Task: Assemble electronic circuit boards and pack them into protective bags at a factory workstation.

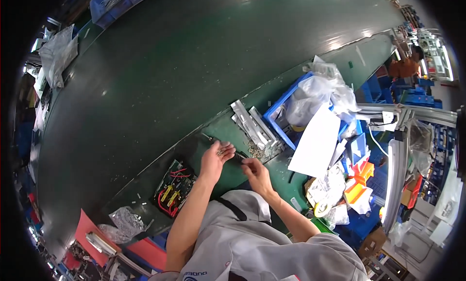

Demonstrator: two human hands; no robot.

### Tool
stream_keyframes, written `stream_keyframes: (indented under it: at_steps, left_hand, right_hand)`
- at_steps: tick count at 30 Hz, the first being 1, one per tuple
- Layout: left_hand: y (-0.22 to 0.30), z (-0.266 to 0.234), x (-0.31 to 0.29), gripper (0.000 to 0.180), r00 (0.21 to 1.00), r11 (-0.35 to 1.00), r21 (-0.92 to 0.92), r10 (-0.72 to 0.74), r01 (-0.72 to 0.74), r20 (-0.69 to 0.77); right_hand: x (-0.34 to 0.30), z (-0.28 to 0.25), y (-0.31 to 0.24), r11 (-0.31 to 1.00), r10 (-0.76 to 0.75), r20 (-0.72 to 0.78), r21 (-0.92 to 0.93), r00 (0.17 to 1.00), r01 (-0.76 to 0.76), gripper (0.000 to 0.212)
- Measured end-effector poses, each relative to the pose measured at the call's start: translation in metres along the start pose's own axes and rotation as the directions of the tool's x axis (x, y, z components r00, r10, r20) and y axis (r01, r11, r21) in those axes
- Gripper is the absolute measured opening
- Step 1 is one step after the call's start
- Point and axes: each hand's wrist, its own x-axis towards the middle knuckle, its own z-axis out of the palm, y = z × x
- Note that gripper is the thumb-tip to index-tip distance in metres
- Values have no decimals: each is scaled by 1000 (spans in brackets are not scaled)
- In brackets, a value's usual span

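Note:
My left hand (217, 158) is cupped, palm up, over the green bench, with small brass-coloured pieces that look like screws (221, 152) in it. Just right of it, my right hand (256, 174) has its fingers pinched together. A thin dark rod (240, 156) reaches from those fingertips toward the left hand; its kind is too small to tell. Beyond the right hand lies a loose pile of small screws (254, 150). Left of my left forearm sits a circuit board assembly (174, 191) with red wires and yellow parts.
Pale metal strips (253, 125) lie past the screw pile. To the right stands a blue bin (286, 104) with plastic bags and a white sheet (315, 143). Orange bins (361, 176) and a tape roll (321, 209) sit nearer. A crumpled silvery bag (128, 220) is at left.

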Motion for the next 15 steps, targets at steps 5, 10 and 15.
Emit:
stream_keyframes:
  at_steps: [5,10,15]
  left_hand:
    - [-32,-5,28,32,999,995,97,16,-19,27]
    - [-46,11,48,34,999,962,269,-43,40,4]
    - [-67,12,70,38,993,897,442,38,15,-111]
  right_hand:
    - [12,-21,16,996,-54,-128,-71,990,45,18]
    - [26,-40,40,997,-23,-221,-83,975,5,19]
    - [36,-37,51,971,-135,-197,-220,971,91,20]
